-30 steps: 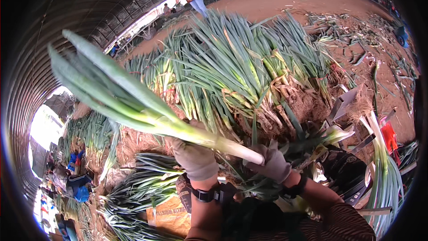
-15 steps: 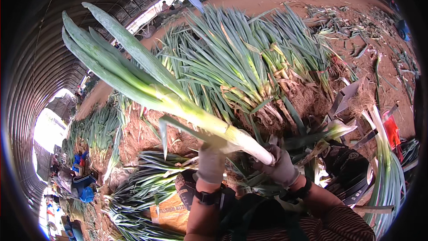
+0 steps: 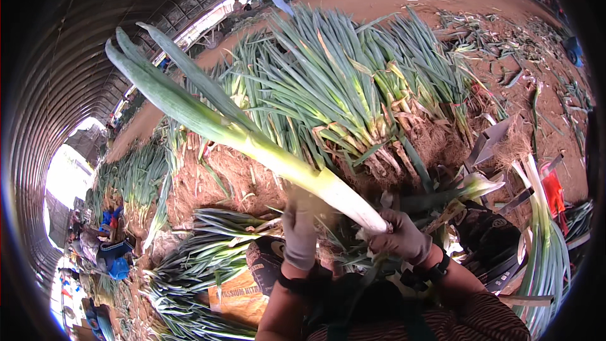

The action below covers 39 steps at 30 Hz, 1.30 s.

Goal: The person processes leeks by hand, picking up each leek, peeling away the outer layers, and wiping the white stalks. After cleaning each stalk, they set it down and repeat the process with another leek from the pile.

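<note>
We held a long leek with a white shaft and broad green leaves (image 3: 252,145) by its root end, its long axis running from our hands up toward ten o'clock. Our gloved right hand (image 3: 404,237) pinched the white base; our gloved left hand (image 3: 302,227) wrapped the shaft just above it. A heap of uprooted green leeks (image 3: 353,88) lay at twelve o'clock on the red soil. Since half a second earlier, the leaves had swung lower and leftward.
</note>
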{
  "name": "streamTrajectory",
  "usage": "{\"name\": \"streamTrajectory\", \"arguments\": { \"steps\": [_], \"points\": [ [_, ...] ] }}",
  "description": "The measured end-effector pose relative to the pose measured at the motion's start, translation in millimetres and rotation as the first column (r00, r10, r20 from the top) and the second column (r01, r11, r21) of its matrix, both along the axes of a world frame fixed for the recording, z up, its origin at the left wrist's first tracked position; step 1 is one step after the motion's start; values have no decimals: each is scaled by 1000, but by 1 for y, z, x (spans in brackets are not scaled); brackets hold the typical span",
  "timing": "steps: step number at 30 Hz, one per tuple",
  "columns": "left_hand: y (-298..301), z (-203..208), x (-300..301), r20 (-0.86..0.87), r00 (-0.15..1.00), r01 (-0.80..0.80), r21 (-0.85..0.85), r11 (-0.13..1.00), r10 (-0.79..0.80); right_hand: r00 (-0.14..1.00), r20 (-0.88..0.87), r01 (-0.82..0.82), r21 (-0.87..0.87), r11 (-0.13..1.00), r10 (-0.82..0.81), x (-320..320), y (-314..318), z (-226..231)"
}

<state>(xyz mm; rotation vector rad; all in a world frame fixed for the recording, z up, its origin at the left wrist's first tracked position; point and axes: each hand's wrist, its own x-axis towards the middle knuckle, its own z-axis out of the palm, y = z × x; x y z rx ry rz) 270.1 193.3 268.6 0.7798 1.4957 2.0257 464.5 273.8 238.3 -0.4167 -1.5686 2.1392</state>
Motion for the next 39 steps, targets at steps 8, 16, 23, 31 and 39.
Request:
{"name": "streamTrajectory", "arguments": {
  "steps": [8,16,23,31,39],
  "points": [
    [1,56,13,-222,966,-119,64,991,130,984,-109,149,60,987,-142,-30,-22,-16],
    [1,50,16,-570,777,-237,126,963,266,985,67,160,26,987,-161,-24,-31,-5],
    [0,48,21,105,965,-247,44,968,241,995,89,-42,-61,997,47,-17,-31,-2],
    [-3,-26,-20,119,911,406,-408,818,-394,894,-112,-448,-191,874,434,-14,-35,-2],
    [-7,-115,-19,-212,495,772,-338,538,-843,964,-84,-246,91,965,253,0,-25,4]
  ]
}}
